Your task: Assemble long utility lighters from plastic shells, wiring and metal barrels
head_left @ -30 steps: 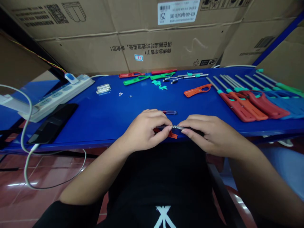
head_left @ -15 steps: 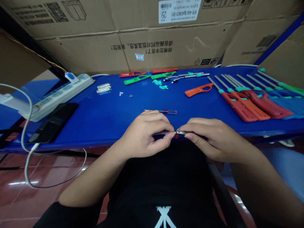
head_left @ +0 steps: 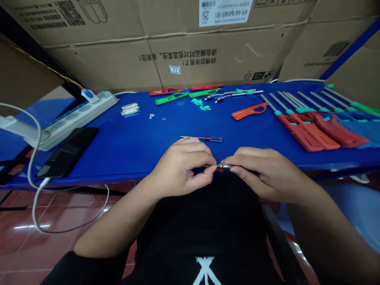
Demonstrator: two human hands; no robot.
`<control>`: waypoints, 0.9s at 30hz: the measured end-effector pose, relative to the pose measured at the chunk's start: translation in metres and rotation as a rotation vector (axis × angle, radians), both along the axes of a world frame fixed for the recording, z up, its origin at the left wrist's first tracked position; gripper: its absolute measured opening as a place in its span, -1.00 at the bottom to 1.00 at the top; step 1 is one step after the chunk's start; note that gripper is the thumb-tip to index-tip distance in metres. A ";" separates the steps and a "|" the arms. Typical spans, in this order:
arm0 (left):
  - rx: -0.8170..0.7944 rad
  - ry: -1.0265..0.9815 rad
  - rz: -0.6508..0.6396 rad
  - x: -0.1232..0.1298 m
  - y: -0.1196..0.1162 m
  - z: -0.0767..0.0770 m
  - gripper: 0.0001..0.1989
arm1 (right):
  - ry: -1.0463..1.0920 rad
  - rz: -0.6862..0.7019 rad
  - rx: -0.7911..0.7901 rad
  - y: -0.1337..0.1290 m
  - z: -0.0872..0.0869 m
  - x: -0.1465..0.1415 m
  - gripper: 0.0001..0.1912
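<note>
My left hand [head_left: 190,168] and my right hand [head_left: 264,172] meet at the near edge of the blue table, each pinching a thin metal rod [head_left: 226,166]. The rod's silver end shows between the fingertips; the rest is hidden in my hands. A bit of orange [head_left: 219,170] shows just below the left fingertips, too small to make out. Beyond my hands lies a screwdriver [head_left: 214,139] with a clear and red handle. An orange casing half [head_left: 248,112] rests farther back on the right.
Several red, orange and blue lighters [head_left: 305,132] lie at right. Green casing halves [head_left: 172,98], teal pieces [head_left: 204,107] and clear tubes [head_left: 130,109] sit toward the back. A power strip [head_left: 74,118] and black phone [head_left: 68,152] are at left; a cardboard box [head_left: 113,63] stands behind.
The rod and my left fingertips have shifted very slightly to the left. Both hands keep their pinch, and the view has moved a little.
</note>
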State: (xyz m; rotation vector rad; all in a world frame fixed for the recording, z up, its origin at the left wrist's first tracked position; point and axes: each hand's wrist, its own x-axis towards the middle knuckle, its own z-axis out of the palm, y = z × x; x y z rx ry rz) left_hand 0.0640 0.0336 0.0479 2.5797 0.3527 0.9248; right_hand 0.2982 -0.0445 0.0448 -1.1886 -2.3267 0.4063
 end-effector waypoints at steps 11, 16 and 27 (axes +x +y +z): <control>-0.002 -0.056 -0.003 -0.003 0.002 -0.001 -0.92 | -0.012 -0.055 0.040 0.000 0.000 0.000 -0.72; -0.029 -0.094 0.023 -0.001 0.002 -0.002 -0.93 | -0.062 -0.082 0.117 -0.002 0.002 -0.004 -0.72; -0.422 0.003 0.154 0.002 -0.009 -0.004 -0.93 | -0.122 -0.108 0.137 -0.008 0.000 -0.013 -0.70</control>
